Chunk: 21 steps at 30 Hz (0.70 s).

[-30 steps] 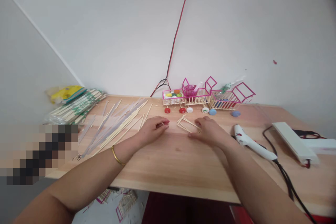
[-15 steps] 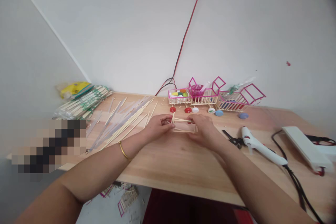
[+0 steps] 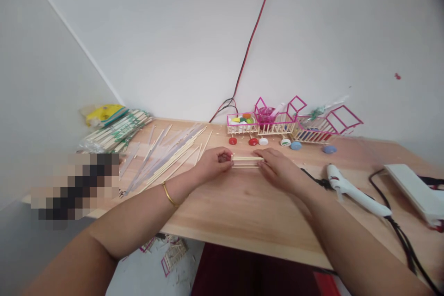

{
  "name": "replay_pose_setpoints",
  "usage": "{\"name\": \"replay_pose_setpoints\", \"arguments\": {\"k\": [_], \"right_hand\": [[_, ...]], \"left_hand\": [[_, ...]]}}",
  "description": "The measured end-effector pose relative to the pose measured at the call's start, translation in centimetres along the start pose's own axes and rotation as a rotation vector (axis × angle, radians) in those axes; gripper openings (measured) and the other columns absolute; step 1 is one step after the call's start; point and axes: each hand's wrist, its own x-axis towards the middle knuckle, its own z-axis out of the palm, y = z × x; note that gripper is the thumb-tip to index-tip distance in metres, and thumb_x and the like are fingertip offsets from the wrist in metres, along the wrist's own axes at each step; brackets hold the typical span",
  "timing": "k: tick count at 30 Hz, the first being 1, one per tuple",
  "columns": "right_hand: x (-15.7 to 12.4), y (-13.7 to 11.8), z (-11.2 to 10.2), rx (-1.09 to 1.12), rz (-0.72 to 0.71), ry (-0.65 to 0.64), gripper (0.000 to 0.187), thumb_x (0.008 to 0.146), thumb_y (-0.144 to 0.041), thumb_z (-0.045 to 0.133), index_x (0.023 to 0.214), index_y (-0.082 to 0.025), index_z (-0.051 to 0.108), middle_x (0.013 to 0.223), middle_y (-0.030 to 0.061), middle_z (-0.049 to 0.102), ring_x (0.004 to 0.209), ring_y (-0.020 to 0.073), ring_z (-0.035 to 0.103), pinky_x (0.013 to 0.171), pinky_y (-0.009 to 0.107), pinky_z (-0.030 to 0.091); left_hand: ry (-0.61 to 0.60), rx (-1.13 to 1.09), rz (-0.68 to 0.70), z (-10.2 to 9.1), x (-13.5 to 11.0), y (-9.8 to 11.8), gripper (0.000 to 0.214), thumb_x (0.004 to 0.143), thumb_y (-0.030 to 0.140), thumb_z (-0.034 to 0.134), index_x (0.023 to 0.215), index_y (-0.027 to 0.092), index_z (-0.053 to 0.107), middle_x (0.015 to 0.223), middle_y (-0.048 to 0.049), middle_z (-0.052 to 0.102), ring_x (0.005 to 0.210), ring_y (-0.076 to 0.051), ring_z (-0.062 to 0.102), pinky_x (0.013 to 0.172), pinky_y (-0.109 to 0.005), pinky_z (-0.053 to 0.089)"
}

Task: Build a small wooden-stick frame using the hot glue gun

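Observation:
Between my two hands is a small frame of thin wooden sticks [image 3: 247, 159], low over the wooden table. My left hand [image 3: 215, 164] pinches its left end between thumb and fingers. The right end is gripped by my right hand [image 3: 277, 166], whose fingers hide the corners there. Long sticks of the frame run crosswise from hand to hand. Behind it stand small stick carts with pink rims: one filled with colourful bits [image 3: 242, 125], one with a purple item [image 3: 274, 125], and a larger one [image 3: 314, 132]. Bottle caps [image 3: 263, 141] serve as their wheels.
Loose sticks and clear glue sticks [image 3: 169, 157] lie left, near a bundle of packaged sticks [image 3: 121, 130] and a yellow bag [image 3: 106, 114]. A white glue gun [image 3: 360, 196], black-handled scissors [image 3: 314, 178] and a white power strip [image 3: 412, 192] lie right. More stick pieces [image 3: 174, 254] are below the table edge.
The stick frame has tilted, so its long sides look closer together and flatter. My right hand has shifted slightly right along its end. The whole view has turned a little left.

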Motion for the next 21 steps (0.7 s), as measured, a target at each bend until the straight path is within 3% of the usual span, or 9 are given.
{"name": "replay_pose_setpoints", "arguments": {"k": [3,8,12,21], "right_hand": [[0.08,-0.01,0.12,0.046,0.046,0.014,0.032,0.081,-0.024,0.044,0.11,-0.017,0.057,0.097,0.0108,0.06,0.082,0.0199,0.056,0.076,0.033,0.043],[0.26,-0.29,0.52,0.19,0.227,-0.007,0.027,0.076,-0.031,0.052,0.099,-0.018,0.06,0.072,0.002,0.059,0.062,0.0143,0.051,0.058,0.025,0.039],[0.28,-0.17,0.84,0.309,0.297,-0.033,0.024,0.077,-0.035,0.05,0.093,-0.019,0.059,0.062,-0.0017,0.056,0.057,0.0127,0.048,0.052,0.023,0.035],[0.3,-0.06,0.93,0.238,0.264,0.035,0.019,0.077,-0.034,0.048,0.087,-0.02,0.058,0.064,-0.0012,0.056,0.058,0.0132,0.049,0.055,0.023,0.035]], "left_hand": [[0.001,0.094,0.066,-0.14,0.01,-0.05,0.02,0.07,0.027,0.06,0.085,0.014,0.059,0.061,0.0034,0.052,0.053,-0.006,0.045,0.05,-0.017,0.034],[0.024,0.186,0.101,-0.47,0.09,0.11,0.017,0.074,0.028,0.054,0.08,0.014,0.06,0.06,0.0035,0.048,0.054,-0.007,0.04,0.049,-0.018,0.031],[0.038,0.224,0.117,-0.49,0.22,-0.08,0.014,0.074,0.026,0.053,0.075,0.014,0.06,0.061,0.003,0.049,0.058,-0.008,0.043,0.053,-0.018,0.033],[0.049,0.21,0.13,-0.57,0.27,-0.19,0.009,0.073,0.022,0.054,0.075,0.014,0.058,0.067,0.0022,0.055,0.063,-0.009,0.048,0.06,-0.019,0.037]]}}
